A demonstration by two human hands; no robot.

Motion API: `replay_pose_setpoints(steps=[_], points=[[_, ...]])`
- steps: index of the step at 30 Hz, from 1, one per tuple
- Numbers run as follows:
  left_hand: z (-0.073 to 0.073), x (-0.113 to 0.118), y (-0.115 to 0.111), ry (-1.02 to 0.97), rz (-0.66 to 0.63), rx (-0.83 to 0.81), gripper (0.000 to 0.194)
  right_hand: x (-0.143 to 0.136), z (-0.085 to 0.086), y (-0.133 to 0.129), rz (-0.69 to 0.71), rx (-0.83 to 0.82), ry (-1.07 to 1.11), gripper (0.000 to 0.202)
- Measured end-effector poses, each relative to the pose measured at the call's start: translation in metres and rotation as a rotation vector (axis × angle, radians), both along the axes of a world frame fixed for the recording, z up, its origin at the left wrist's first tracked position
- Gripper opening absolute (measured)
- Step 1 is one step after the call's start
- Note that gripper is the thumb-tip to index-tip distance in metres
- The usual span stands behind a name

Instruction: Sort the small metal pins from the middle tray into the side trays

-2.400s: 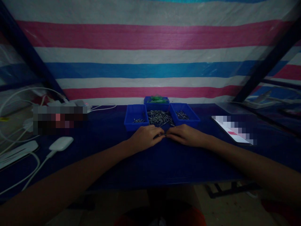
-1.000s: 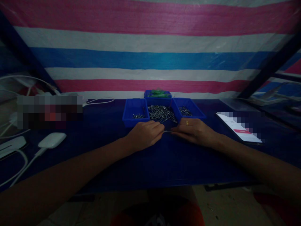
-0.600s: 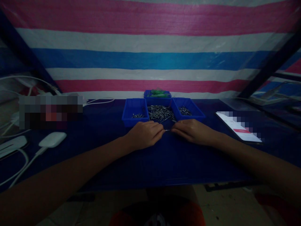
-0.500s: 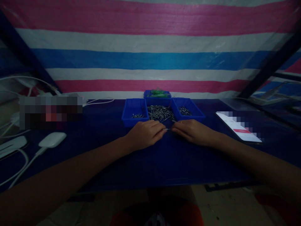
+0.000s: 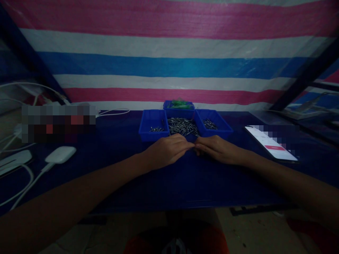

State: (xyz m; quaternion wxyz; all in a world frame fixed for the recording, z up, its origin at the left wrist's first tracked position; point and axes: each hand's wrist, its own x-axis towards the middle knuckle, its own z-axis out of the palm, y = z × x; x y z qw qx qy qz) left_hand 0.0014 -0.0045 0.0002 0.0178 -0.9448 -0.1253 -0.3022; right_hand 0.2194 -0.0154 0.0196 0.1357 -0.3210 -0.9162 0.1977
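My left hand (image 5: pixel 171 150) and my right hand (image 5: pixel 218 149) meet fingertip to fingertip over the table, just in front of a loose pile of small slim metal pieces (image 5: pixel 182 126). Both are closed in a pinch. The left fingers press on a slim metal piece, seen at their tips a moment ago and now covered by the fingers. What the right fingers hold is hidden. A blue bin (image 5: pixel 154 135) with a few metal pieces stands left of the pile. Another blue bin (image 5: pixel 217 133), also holding metal pieces, is on its right.
Behind the pile sits a third blue bin (image 5: pixel 178 112) with green items in it. A lit phone (image 5: pixel 272 144) lies on the dark blue table (image 5: pixel 182 187) at right. White chargers and cables (image 5: pixel 60 155) lie at left. A striped sheet (image 5: pixel 169 67) hangs behind.
My hands have come together. The gap between the fingertips, where a slim metal piece showed, has closed. The left fingertips have moved right to touch the right ones.
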Motion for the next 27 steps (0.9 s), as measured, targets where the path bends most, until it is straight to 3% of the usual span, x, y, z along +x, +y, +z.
replay_pose_setpoints(steps=[8,17,27], points=[[0.0022,0.003,-0.0036,0.014,-0.008,0.013,0.02,-0.0017,-0.0017,0.0006,0.05,0.104,-0.072,0.031],[-0.0012,0.004,-0.0008,0.089,0.267,0.024,0.014,0.0014,-0.0004,-0.0007,0.023,0.171,-0.105,0.027],[-0.0058,0.0087,-0.0001,0.189,0.285,0.129,0.02,-0.0017,-0.0031,0.0,0.015,0.2,-0.128,0.028]])
